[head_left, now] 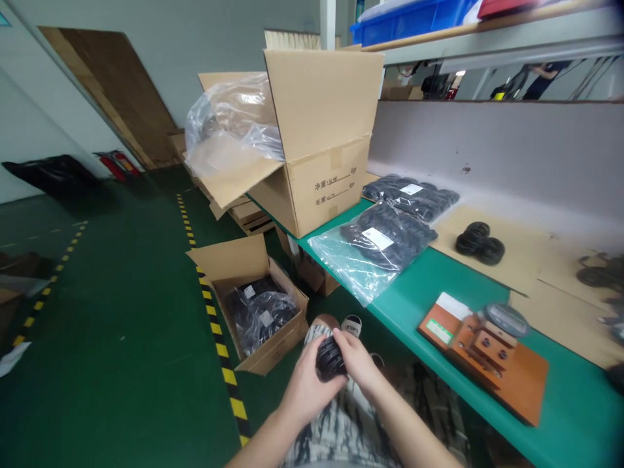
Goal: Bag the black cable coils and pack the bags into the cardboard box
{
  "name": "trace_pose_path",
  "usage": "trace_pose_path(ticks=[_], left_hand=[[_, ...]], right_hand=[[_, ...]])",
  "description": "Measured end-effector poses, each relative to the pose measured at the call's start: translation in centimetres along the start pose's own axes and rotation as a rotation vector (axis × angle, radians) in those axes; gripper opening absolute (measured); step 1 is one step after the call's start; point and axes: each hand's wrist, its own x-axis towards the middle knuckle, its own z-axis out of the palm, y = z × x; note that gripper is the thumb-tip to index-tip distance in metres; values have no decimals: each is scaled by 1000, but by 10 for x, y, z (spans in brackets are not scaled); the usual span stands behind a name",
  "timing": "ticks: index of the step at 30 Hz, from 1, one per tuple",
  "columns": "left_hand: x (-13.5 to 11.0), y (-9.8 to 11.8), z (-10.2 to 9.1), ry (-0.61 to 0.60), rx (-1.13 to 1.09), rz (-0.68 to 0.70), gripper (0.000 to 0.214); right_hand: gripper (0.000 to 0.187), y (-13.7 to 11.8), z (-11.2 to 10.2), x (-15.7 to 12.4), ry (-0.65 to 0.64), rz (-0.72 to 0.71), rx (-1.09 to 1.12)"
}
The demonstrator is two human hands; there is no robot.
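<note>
Green bench (414, 312) cropped; left hand (308, 380), right hand (358, 359) partly hide black bundle (330, 359).

Head cam, high; faces fwd & down; bench (414, 286) nr, R; floor (136, 338) L

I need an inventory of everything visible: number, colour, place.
Long flat workbench: one, green, right.
Large open cardboard box: one, brown, on workbench.
Small open cardboard box: one, brown, floor.
Labelled clear plastic bags: two, black contents, on workbench.
Loose round bundles: at least three, black, on workbench.
Fixture with round dial: one, orange-brown, on workbench.
Plastic bin: one, blue, upper shelf.
Fire extinguishers: two, red, left wall.
Wooden panel: one, brown, left wall.
Draped bundle: one, black, left wall.
Distant objects: blurred, uncountable, behind workbench.
Held round bundle: one, black, lower centre.
Left hand, right hand: one each, bare, holding it.
</note>
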Motion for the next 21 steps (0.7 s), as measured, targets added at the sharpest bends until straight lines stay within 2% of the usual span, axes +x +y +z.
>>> trace_pose_path(ticks=[8,14,17,19,21], left_hand=[[-1,-1,-2,12,-36,-62,66],[9,-4,-10,7,-336,-152,61],[15,-10,-17,69,-393,-189,61],[18,-12,-21,94,-399,-204,61],[19,-13,-23,97,-422,-200,60]], right_hand=[[51,2,2,-1,-34,9,-36],[53,-25,-11,-12,-26,-104,-153],[40,-53,-24,-13,57,-304,-299],[33,-72,-34,-6,185,-525,-559],[25,-86,-41,6,308,-640,-742]])
